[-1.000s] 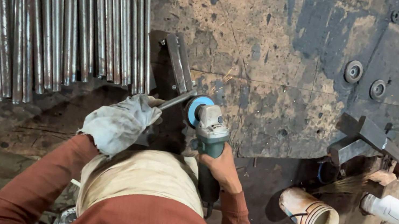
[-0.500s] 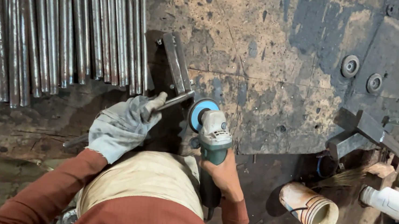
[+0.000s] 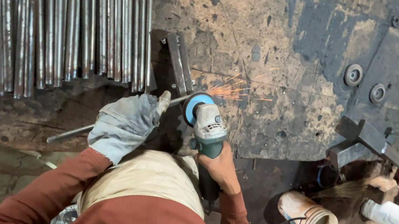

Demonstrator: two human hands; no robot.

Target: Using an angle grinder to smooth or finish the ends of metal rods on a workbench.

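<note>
My left hand, in a grey work glove, grips a thin steel rod that runs from lower left up to the grinder. My bare right hand holds a green and grey angle grinder by its body. Its blue disc touches the rod's end, and orange sparks fly to the right over the rusty steel plate. A short flat steel bar lies just beyond the disc.
A bundle of long steel rods lies at the upper left. Two round washers rest on the plate at right. An angle-iron piece, an orange ribbed pipe end and a white container sit at lower right.
Sparks now fly from the disc where none showed before. My gloved hand and the grinder have stayed nearly in the same place on the rod.
</note>
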